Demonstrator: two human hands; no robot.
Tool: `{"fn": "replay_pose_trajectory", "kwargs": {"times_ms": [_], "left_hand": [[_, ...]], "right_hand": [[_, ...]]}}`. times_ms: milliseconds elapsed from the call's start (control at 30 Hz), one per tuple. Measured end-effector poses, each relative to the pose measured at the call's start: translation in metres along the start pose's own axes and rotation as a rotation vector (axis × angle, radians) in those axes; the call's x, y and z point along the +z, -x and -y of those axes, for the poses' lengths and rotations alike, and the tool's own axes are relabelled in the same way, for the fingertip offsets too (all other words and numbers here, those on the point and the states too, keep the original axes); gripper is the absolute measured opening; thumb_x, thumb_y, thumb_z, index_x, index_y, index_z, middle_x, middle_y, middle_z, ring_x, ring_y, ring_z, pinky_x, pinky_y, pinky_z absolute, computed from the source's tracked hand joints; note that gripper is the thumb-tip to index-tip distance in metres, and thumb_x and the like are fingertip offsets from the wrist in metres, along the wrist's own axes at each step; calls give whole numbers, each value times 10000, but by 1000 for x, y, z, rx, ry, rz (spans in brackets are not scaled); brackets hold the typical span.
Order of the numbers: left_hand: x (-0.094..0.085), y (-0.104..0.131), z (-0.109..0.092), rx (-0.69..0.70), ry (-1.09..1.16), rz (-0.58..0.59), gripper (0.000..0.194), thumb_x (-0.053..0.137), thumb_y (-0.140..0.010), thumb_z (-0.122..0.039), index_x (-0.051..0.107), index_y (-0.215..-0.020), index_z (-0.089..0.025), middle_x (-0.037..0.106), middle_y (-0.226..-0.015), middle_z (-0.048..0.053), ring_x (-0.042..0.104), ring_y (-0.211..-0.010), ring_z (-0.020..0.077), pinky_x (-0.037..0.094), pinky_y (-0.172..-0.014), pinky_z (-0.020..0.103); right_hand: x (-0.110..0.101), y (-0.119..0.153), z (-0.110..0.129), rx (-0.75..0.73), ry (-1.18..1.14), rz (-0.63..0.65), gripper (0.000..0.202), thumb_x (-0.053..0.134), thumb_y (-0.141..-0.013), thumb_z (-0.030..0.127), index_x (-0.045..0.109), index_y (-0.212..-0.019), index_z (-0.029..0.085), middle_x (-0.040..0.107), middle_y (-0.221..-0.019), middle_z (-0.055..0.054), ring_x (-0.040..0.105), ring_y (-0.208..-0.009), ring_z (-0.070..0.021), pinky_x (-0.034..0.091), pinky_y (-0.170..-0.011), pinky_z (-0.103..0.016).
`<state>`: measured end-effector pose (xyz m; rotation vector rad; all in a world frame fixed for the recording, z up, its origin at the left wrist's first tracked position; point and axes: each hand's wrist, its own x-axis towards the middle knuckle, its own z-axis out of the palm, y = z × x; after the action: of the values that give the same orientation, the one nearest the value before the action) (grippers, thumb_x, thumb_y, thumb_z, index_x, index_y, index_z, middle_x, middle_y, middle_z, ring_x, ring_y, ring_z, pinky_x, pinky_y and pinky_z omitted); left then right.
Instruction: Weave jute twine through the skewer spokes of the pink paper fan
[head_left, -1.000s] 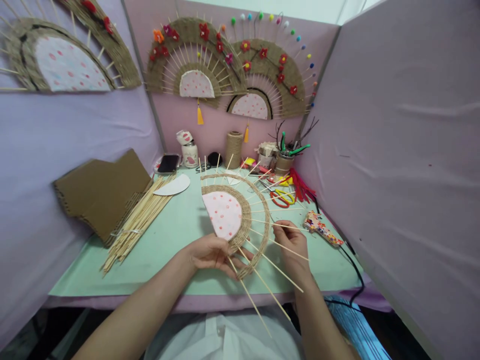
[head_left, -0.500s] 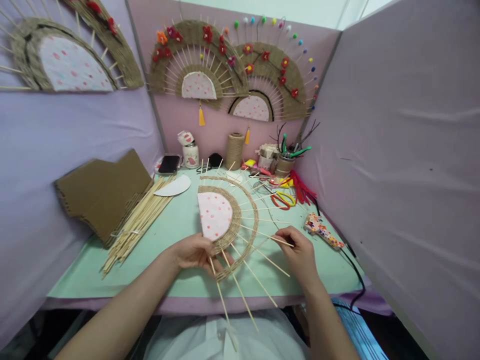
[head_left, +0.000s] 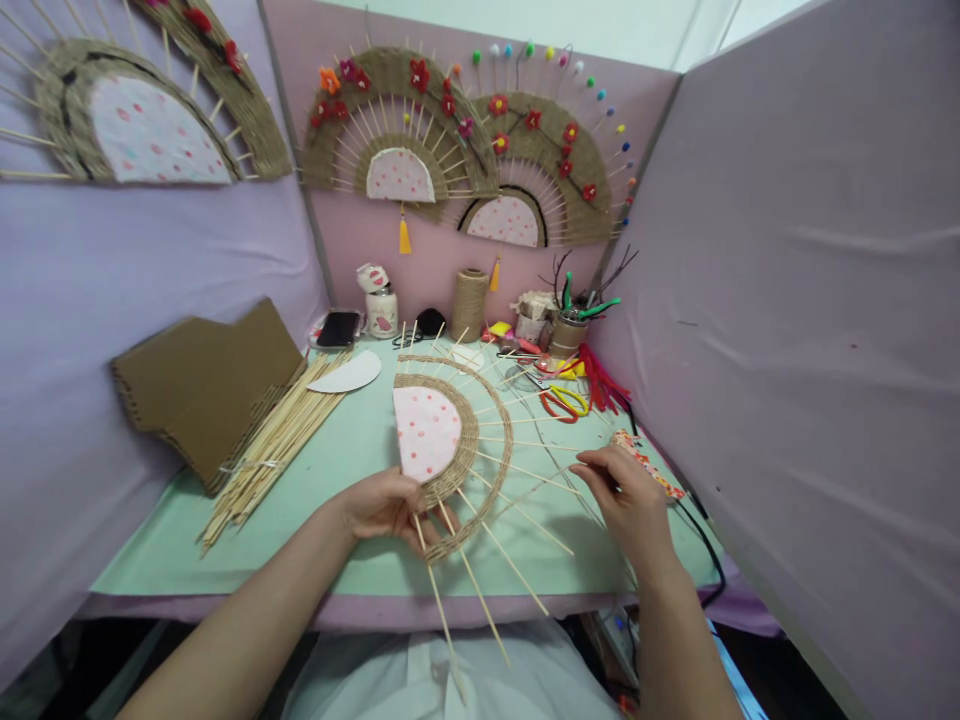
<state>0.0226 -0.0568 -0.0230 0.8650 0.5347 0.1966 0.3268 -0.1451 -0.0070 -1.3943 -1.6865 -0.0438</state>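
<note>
A half-round fan [head_left: 468, 430] made of thin sticks and woven twine stands tilted over the table, its white centre dotted with pink. My left hand [head_left: 390, 508] grips its lower inner edge, the fingers partly behind the sticks. To the right, my right hand [head_left: 619, 490] pinches a strand of twine [head_left: 536, 488] between thumb and fingertips. That strand runs taut from the outer woven ring to the pinch. Another length of twine trails down across the table beside the hand.
At left lie a bundle of sticks [head_left: 270, 450], brown cardboard [head_left: 210, 385] and a white cut piece [head_left: 346, 372]. Scissors [head_left: 562, 402], a twine spool [head_left: 470, 305] and a tool jar [head_left: 568, 332] stand behind. A patterned glue gun [head_left: 651, 465] is partly hidden by my right hand. Finished fans hang on the walls.
My right hand has moved right, away from the fan's sticks, drawing the twine out longer. The left hand and fan have barely shifted.
</note>
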Motion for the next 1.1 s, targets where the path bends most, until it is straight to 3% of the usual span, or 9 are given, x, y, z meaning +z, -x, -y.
{"fn": "replay_pose_trajectory", "kwargs": {"times_ms": [200, 467, 567, 667, 833, 933, 1100], "left_hand": [[-1, -1, 1, -9, 10, 44, 316, 523, -612, -104, 613, -915, -114, 696, -895, 141, 683, -668, 244, 504, -470, 252], [-7, -1, 4, 14, 48, 137, 332, 530, -644, -117, 603, -968, -125, 695, -913, 138, 681, -680, 238, 534, -528, 295], [-7, -1, 4, 30, 64, 153, 353, 533, -633, -117, 605, -979, -119, 694, -911, 138, 677, -658, 232, 524, -512, 283], [-7, -4, 3, 34, 95, 175, 386, 541, -618, -122, 600, -1000, -126, 692, -909, 132, 671, -621, 214, 492, -465, 244], [-7, -5, -2, 59, 91, 198, 465, 534, -607, -118, 582, -1069, -143, 693, -897, 127, 672, -631, 210, 483, -472, 236], [-3, 4, -25, 126, 6, 196, 473, 531, -619, -112, 574, -1090, -138, 693, -911, 134, 676, -676, 224, 501, -517, 263], [22, 23, -101, 229, -179, 222, 411, 560, -687, -102, 569, -1098, -104, 681, -985, 144, 662, -855, 268, 529, -655, 329]], "right_hand": [[-9, -17, -2, -68, 20, 69, 127, 496, -867, 265, 604, -906, 213, 588, -861, -63, 560, -814, -182, 440, -737, -320], [-9, -41, -26, 101, -229, 196, 134, 567, -811, 316, 624, -798, 196, 621, -806, -40, 563, -769, -169, 425, -709, -301], [9, -46, -25, 271, -334, 193, 161, 585, -779, 335, 613, -745, 181, 599, -724, -21, 527, -661, -143, 411, -625, -277], [42, -50, -13, 452, -541, 145, 192, 601, -746, 362, 582, -727, 172, 540, -620, 14, 468, -551, -110, 404, -553, -255], [90, -67, 21, 632, -968, 160, 229, 639, -701, 381, 528, -771, 193, 591, -714, 3, 534, -576, -116, 483, -544, -273], [90, -90, 41, 603, -1116, 143, 256, 651, -702, 396, 520, -809, 204, 627, -819, -22, 585, -615, -128, 512, -547, -278], [58, -149, 75, 437, -1229, 57, 242, 666, -709, 358, 516, -839, 218, 643, -857, -10, 631, -675, -134, 535, -588, -264]]}}
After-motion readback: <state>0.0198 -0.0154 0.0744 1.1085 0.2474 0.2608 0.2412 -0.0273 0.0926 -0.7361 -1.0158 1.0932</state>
